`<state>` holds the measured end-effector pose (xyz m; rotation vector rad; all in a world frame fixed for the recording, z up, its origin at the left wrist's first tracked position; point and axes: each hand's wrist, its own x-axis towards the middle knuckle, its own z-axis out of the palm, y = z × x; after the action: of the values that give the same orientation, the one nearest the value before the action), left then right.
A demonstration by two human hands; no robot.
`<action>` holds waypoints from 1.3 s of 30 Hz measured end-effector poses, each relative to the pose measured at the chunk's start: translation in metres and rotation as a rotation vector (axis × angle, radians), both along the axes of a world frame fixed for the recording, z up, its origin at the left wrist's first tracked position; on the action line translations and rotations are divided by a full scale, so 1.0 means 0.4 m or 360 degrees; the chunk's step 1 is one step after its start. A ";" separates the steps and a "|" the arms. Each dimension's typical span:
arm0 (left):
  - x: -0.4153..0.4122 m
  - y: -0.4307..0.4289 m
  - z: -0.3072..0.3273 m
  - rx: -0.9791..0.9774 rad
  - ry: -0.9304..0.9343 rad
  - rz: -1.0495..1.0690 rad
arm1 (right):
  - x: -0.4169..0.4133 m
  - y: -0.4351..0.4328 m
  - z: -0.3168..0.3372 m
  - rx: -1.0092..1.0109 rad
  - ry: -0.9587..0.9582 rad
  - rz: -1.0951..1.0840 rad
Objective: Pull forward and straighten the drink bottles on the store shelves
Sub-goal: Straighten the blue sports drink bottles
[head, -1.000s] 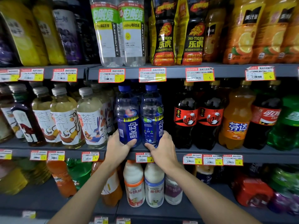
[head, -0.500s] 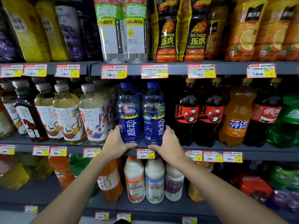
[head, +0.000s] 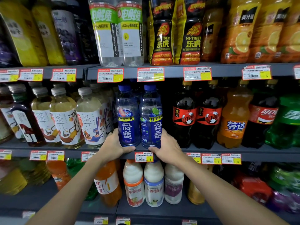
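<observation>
- Left hand (head: 113, 147), fingers (head: 115, 133) curled low round left blue bottle (head: 128, 122).
- Right hand (head: 168, 149) grips right blue bottle (head: 151, 122) likewise.
- Both at middle shelf's (head: 267, 151) front edge; low holds likely for squaring labels.

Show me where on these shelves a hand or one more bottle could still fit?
A dark gap opens between the right blue bottle and the nearest black cola bottle, above the right hand. The bottom shelf shows bare floor in front of the milk bottles. The tea bottles and the top shelf stand packed.
</observation>
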<state>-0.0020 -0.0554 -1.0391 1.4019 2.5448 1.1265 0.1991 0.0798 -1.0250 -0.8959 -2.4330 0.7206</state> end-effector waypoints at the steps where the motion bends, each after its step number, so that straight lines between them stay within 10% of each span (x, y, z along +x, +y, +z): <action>1: -0.001 0.002 0.001 0.0000 -0.0002 0.0004 | -0.003 -0.004 -0.003 0.0013 0.0018 -0.0013; 39: -0.052 0.001 0.035 -0.0151 0.0017 -0.0160 | -0.031 0.013 0.000 -0.0105 0.0122 -0.0068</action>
<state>-0.0227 -0.0551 -1.0249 1.4980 2.4675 0.9722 0.1868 0.0849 -1.0252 -0.9255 -2.3284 0.8091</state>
